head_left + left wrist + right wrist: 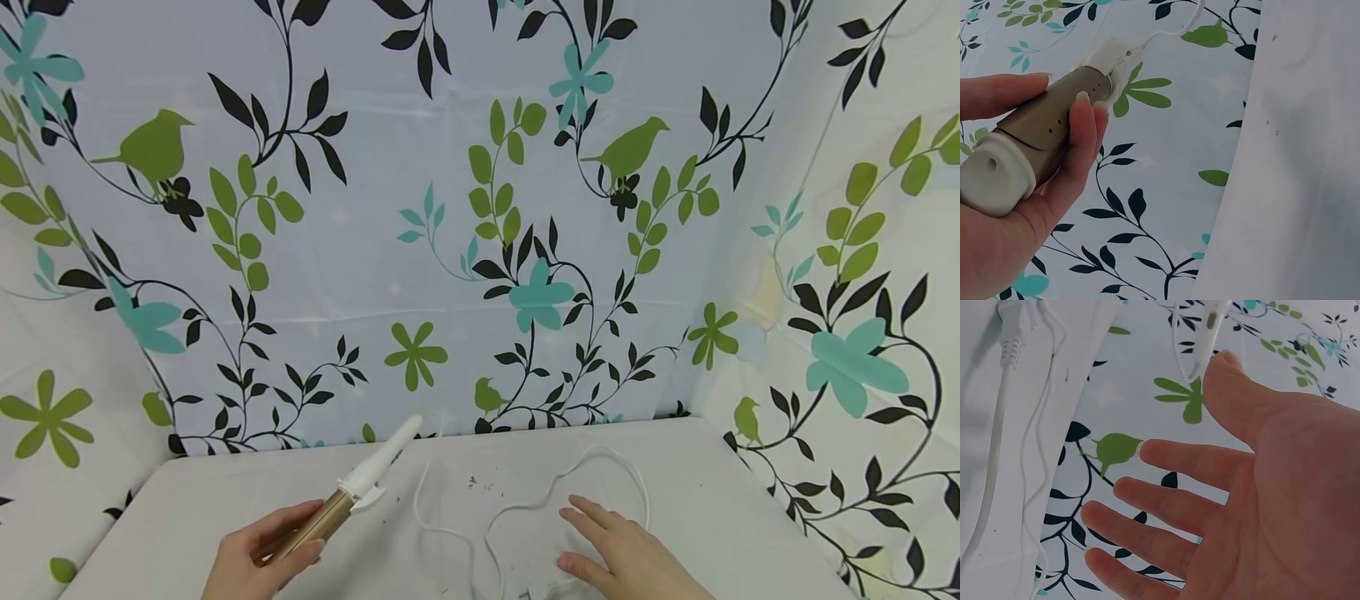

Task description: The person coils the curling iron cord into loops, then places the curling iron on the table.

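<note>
My left hand (251,554) grips a curling iron (375,462) by its gold barrel, tilted so the white tapered handle points up and away to the right. In the left wrist view, the thumb and fingers wrap the barrel (1054,115), and its round white end cap faces the camera. A thin white cord (555,483) leaves the handle's far end and loops over the tabletop. My right hand (622,546) hovers over the table near the cord with nothing in it. The right wrist view shows its fingers spread and the palm bare.
The white tabletop (675,467) has small brown specks (480,483) on it. A white plug (1013,319) with a thick cord (991,462) lies at the left in the right wrist view. Leaf-and-bird patterned cloth (337,267) stands behind the table and along both sides.
</note>
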The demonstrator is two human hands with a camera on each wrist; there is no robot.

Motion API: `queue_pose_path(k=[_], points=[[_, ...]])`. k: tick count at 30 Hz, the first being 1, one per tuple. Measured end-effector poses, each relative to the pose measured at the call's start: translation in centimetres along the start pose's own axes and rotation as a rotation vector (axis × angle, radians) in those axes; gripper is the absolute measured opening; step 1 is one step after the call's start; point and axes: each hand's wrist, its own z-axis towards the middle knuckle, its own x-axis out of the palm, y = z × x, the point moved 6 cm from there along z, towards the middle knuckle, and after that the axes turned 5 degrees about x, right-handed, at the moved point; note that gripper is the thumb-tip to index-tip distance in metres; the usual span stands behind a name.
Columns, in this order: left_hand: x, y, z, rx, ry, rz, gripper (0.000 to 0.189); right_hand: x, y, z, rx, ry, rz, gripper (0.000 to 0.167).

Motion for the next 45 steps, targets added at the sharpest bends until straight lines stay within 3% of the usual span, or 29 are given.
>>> queue_pose_path(k=[7, 12, 20, 25, 31, 37, 41, 45], points=[[-0.6, -0.9, -0.6, 0.062, -0.071, 0.054, 0.051, 0.0, 0.1, 0.0, -0.018, -0.005, -0.008, 0.060], [-0.6, -1.2, -0.9, 0.036, -0.084, -0.041, 0.051, 0.0, 0.1, -0.1, -0.016, -0.008, -0.009, 0.058], [-0.8, -1.8, -1.0, 0.089, -0.137, -0.170, 0.048, 0.0, 0.0, -0.1, -0.002, 0.009, 0.013, 0.061], [-0.6, -2.1, -1.3, 0.104, -0.138, -0.289, 0.044, 0.0, 0.0, -0.2, 0.004, 0.016, 0.040, 0.062], [-0.4, -2.8, -1.8, 0.158, -0.107, -0.527, 0.044, 0.1, 0.1, 0.0, 0.031, 0.059, 0.074, 0.065], [-0.7, -2.2, -1.8, 0.201, -0.095, -0.736, 0.032, 0.2, 0.4, 0.2, 0.023, 0.074, 0.082, 0.064], [-0.3, -2.1, -1.5, 0.238, -0.074, -0.863, 0.030, 0.0, 1.0, 0.3, 0.006, 0.036, 0.114, 0.060], [0.3, -2.6, -0.7, 0.239, -0.042, -0.947, 0.030, -0.4, 2.6, 0.5, -0.049, -0.052, 0.178, 0.048]])
